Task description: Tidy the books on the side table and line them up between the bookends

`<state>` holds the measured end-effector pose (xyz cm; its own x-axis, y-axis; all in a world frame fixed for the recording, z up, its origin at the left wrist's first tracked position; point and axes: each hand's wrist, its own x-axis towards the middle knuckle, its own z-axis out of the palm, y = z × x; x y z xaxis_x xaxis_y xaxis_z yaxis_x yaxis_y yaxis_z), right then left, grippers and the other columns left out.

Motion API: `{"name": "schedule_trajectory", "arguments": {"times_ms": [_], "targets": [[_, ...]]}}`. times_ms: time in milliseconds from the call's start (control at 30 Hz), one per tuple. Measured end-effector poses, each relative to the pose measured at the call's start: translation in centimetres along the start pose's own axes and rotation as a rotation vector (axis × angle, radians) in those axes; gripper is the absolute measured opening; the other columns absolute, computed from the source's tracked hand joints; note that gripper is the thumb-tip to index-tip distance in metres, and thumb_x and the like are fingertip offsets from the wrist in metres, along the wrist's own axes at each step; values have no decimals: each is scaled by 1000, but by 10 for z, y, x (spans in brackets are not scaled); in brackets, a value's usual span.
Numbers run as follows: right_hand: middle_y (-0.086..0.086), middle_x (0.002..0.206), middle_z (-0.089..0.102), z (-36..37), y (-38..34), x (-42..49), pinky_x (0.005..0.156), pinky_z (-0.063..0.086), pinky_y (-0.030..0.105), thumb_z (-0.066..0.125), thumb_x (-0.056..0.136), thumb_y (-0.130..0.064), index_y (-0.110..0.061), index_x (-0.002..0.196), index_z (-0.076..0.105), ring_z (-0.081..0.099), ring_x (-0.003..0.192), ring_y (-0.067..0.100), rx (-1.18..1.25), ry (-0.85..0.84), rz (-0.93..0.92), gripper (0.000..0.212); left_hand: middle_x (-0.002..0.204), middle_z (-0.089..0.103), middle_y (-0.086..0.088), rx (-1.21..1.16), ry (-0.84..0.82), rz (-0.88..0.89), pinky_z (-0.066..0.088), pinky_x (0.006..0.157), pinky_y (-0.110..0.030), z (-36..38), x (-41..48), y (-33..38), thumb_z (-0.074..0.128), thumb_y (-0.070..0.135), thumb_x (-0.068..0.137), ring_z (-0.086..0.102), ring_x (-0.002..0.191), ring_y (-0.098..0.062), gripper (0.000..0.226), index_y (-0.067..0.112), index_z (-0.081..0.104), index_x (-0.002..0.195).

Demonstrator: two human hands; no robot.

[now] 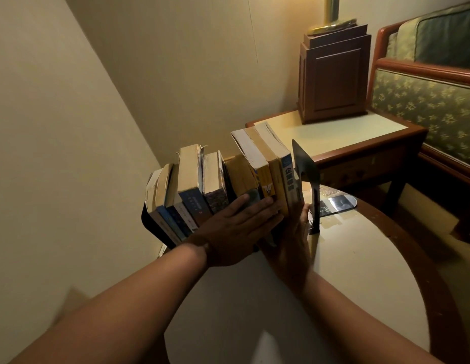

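Straight, close-set fingers of the left hand, flat on the near spines. Right hand edge-on, fingers extended, wedged between the row's right end and the right bookend. Beyond: books leaning, fanned, row running left-right across the side table, left bookend at its left end. Likely next: closing that right gap.

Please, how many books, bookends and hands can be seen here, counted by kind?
books: 9, as far as the spines show
bookends: 2, left bookend and right bookend
hands: 2, left hand and right hand
total: 13
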<state>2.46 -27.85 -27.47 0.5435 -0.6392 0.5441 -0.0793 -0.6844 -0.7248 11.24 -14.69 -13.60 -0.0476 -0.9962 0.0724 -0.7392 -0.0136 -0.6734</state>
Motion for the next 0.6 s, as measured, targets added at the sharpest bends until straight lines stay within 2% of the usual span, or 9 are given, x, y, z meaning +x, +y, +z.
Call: {"name": "schedule_trajectory", "arguments": {"times_ms": [67, 133, 233, 300, 433, 500, 567, 600], "targets": [[25, 164, 8, 2, -1, 1, 125, 10, 31, 55, 87, -74, 10, 153, 14, 12, 154, 35, 7, -35, 27, 115, 165, -1, -13, 44, -4, -3, -1, 121, -52, 4, -1, -1, 39, 42, 97, -3, 152, -33, 76, 13, 5, 158], [26, 165, 5, 3, -3, 0, 124, 8, 29, 55, 87, -74, 9, 154, 11, 11, 154, 36, -5, -37, 23, 116, 165, -1, -14, 60, -2, -2, 0, 122, -52, 8, -2, -1, 39, 44, 96, -2, 152, -33, 77, 12, 6, 158], [25, 165, 3, 6, -1, 0, 124, 16, 40, 59, 87, -70, 9, 154, 11, 9, 154, 36, 2, -44, 6, 114, 165, 0, -15, 59, 3, 0, 1, 122, -52, 9, -1, 0, 41, 44, 95, -2, 151, -34, 79, 11, 5, 158], [25, 165, 5, 6, -2, 0, 124, 18, 40, 58, 88, -69, 9, 154, 12, 11, 154, 35, -1, -37, 8, 112, 165, -1, -14, 50, -2, 8, -1, 121, -52, 11, 0, 0, 39, 42, 95, -4, 151, -33, 78, 13, 4, 158], [25, 161, 24, -6, -1, 0, 119, 30, 50, 62, 92, -59, 8, 151, 26, 24, 151, 35, 80, -22, -56, 96, 165, -2, -11, -23, -61, 6, -5, 121, -53, 4, -1, 0, 36, 39, 95, -7, 151, -32, 73, 18, 6, 158], [14, 159, 31, -21, 1, -4, 111, 41, 49, 65, 92, -52, 0, 154, 26, 34, 147, 26, 141, -124, -85, 90, 165, -1, -10, -71, -59, -41, -2, 121, -54, -1, -4, 9, 39, 36, 94, -7, 152, -32, 73, 20, 8, 158], [3, 154, 38, -43, -9, -9, 102, 50, 44, 66, 89, -54, -17, 158, 21, 45, 138, 17, 200, -275, 20, 90, 165, 6, -12, -137, -24, -113, 5, 121, -55, -8, -11, 16, 41, 34, 92, 1, 152, -34, 71, 22, 14, 156], [1, 150, 40, -55, -13, -14, 101, 51, 42, 69, 86, -52, -23, 158, 17, 47, 134, 17, 175, -304, 88, 93, 163, 15, -14, -195, -13, -172, 12, 120, -56, -14, -17, 23, 42, 33, 90, 10, 151, -36, 70, 22, 19, 155]]}}
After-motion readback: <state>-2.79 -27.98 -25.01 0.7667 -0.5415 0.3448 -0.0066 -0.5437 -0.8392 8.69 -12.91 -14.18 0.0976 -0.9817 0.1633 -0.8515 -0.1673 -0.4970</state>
